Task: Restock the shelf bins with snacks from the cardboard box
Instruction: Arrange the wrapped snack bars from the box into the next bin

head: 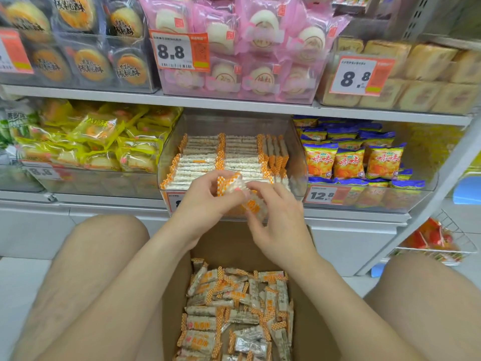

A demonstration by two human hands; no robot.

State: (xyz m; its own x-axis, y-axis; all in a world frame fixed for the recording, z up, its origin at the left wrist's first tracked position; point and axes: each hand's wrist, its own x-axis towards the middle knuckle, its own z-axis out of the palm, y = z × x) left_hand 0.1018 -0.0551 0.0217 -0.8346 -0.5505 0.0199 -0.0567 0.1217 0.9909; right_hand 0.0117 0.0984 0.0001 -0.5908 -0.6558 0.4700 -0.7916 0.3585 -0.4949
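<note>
hands: our left hand [208,196] and right hand [279,220] together, pinching orange-checked rice-cracker packets [242,192] | where: just before the clear bin [234,126], above the cardboard box [307,321] | why: likely squaring them to match the bin's rows

the lower shelf [234,204] carries a clear bin [299,152] of orange-and-white snack bars in neat rows, between a bin of yellow-wrapped cakes [99,136] and a bin of blue-and-orange packets [364,157]. on the floor [15,277] stands an open cardboard box [312,308].
</note>
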